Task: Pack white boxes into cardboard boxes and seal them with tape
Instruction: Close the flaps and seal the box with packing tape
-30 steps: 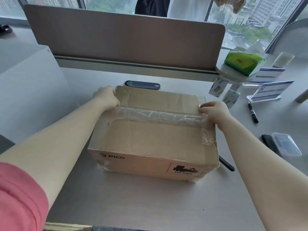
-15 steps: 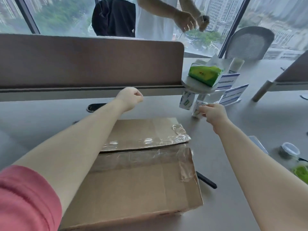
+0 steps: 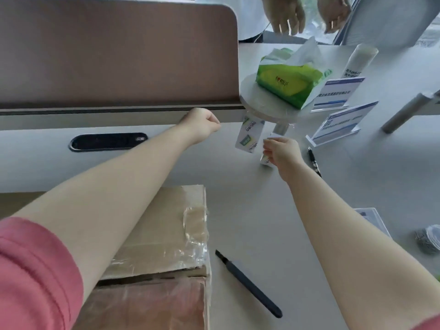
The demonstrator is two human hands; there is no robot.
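A cardboard box [image 3: 166, 234] lies at the lower left, its top flaps covered with wrinkled clear tape and a dark gap showing along the seam. My left forearm crosses above it. My left hand [image 3: 202, 125] is a closed fist near the foot of the desk divider, with nothing visible in it. Further right, my right hand [image 3: 281, 151] curls its fingers round a small white box [image 3: 265, 161] standing on the desk. A second white box [image 3: 250, 136] with a green label leans beside it, under a round stand.
A desk divider [image 3: 119, 55] walls off the far side. The round stand [image 3: 262, 108] carries a green tissue pack [image 3: 288, 84]. Sign holders [image 3: 342, 125], a marker [image 3: 314, 160] and a black cutter [image 3: 250, 284] lie to the right. Another person's hands [image 3: 285, 17] hover behind.
Both hands left the taped top of the cardboard box and reached forward. My right hand arrived at the small white box and closed round it; my left hand is a fist.
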